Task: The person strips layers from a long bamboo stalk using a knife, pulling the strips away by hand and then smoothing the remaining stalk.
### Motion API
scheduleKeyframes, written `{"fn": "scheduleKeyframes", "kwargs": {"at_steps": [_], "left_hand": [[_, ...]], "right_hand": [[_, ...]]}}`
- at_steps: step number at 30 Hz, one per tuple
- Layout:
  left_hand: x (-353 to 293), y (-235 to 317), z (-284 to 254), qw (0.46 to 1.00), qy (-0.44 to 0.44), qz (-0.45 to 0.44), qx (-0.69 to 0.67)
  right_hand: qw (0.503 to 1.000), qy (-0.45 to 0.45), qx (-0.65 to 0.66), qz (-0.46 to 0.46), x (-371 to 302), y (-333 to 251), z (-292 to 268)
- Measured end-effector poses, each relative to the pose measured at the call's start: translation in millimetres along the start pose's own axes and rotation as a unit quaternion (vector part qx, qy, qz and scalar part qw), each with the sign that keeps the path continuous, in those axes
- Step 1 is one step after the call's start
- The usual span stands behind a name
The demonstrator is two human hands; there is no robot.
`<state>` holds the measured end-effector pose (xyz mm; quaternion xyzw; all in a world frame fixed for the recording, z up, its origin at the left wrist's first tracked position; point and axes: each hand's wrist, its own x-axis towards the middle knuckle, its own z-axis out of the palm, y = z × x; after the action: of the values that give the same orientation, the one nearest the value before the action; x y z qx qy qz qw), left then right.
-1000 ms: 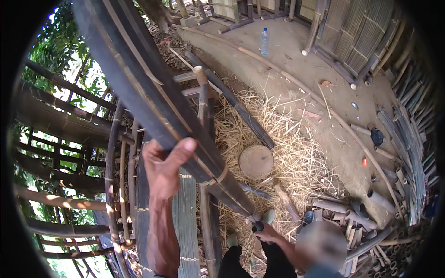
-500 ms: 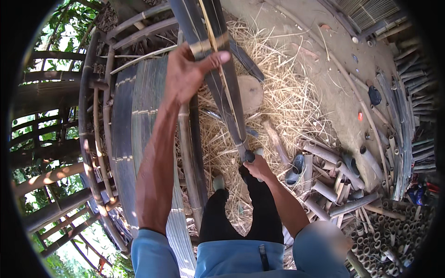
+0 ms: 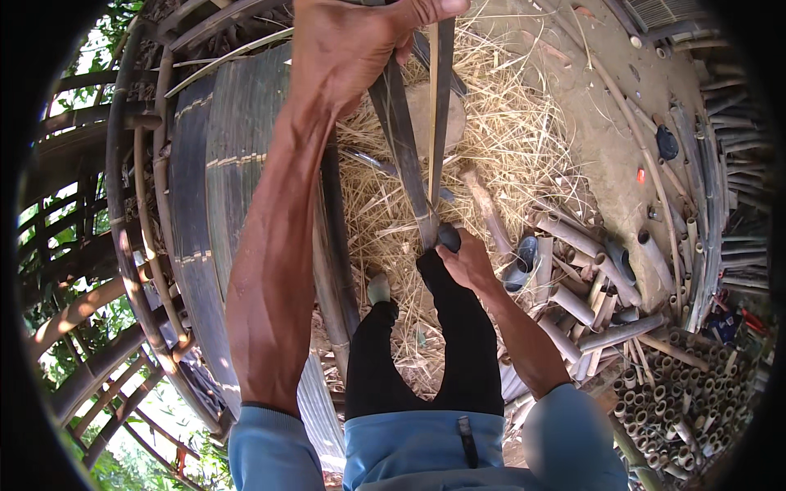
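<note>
A long dark bamboo pole [image 3: 403,135] runs from the top edge down toward my right leg. It is split lengthwise, and its two strips stand apart in a narrow V that meets near the lower end. My left hand [image 3: 344,57] is closed round the upper part, thumb stretched across it, partly cut off by the picture's top edge. Low down, my right hand [image 3: 468,266] is closed on a dark rounded handle [image 3: 448,237] beside the pole's lower end. Whatever the handle belongs to is hidden.
Pale bamboo shavings [image 3: 524,114] cover the ground round a wooden block [image 3: 424,123]. Flattened bamboo slats [image 3: 237,155] lie at left beside a bamboo railing [image 3: 123,180]. Cut tubes [image 3: 573,303] and stacked tube ends [image 3: 671,401] fill the right. A dark shoe [image 3: 521,266] lies near my right hand.
My left hand has moved up and nearer the camera along the bamboo. The gap between the two strips is wider. My right hand has shifted slightly right and up, still on the handle.
</note>
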<state>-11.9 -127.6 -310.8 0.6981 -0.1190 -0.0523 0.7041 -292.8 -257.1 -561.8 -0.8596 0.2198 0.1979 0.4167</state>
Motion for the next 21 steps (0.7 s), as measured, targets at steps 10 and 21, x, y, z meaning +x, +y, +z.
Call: {"fn": "scheduleKeyframes", "kwargs": {"at_steps": [10, 21], "left_hand": [[0, 5, 6, 0.997, -0.009, 0.071, 0.041], [-17, -16, -32, 0.992, 0.088, 0.038, 0.078]], "right_hand": [[0.998, 0.018, 0.010, 0.058, 19, 79, 65], [0.958, -0.282, -0.034, 0.033, 67, 132, 57]]}}
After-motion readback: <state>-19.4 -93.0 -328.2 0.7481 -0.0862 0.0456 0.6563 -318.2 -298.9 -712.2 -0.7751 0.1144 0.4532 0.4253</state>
